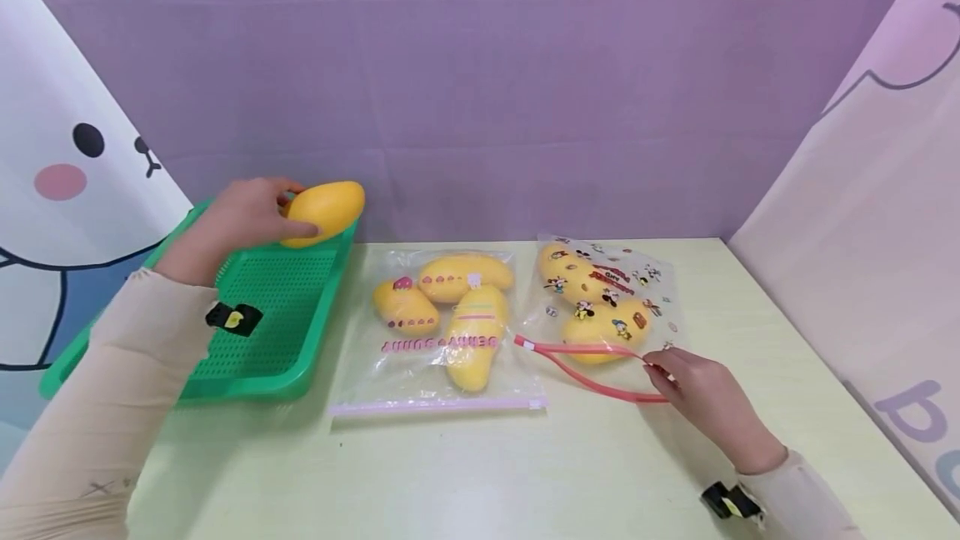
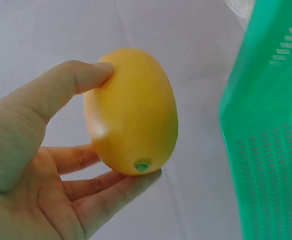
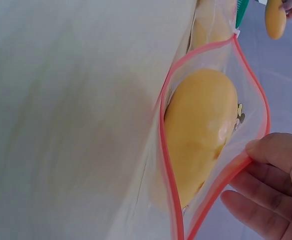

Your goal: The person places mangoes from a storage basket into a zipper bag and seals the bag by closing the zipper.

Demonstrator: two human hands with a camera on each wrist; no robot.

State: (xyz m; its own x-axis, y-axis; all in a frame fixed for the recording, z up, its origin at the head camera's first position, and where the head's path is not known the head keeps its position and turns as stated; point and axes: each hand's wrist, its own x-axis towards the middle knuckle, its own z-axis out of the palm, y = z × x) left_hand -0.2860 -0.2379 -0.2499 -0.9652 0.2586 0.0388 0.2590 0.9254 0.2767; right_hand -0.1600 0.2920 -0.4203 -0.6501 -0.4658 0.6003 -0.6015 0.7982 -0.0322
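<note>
My left hand (image 1: 258,215) grips a yellow mango (image 1: 327,211) above the far end of the green basket (image 1: 300,373). In the left wrist view, thumb and fingers lie around the mango (image 2: 133,115), its green stem end showing. My right hand (image 1: 701,398) pinches the upper red edge of a clear zip bag (image 1: 667,282) printed with cartoon figures. The bag's mouth gapes between its two red strips (image 3: 165,145). Inside lie two mangoes; the nearer mango (image 3: 203,125) shows through the opening in the right wrist view.
A second clear zip bag (image 1: 360,365) with a pale purple strip lies between the basket and the printed bag, holding three mangoes (image 1: 476,340). It looks zipped along the front. The pale table (image 1: 450,482) meets a purple cloth backdrop (image 1: 480,90) behind.
</note>
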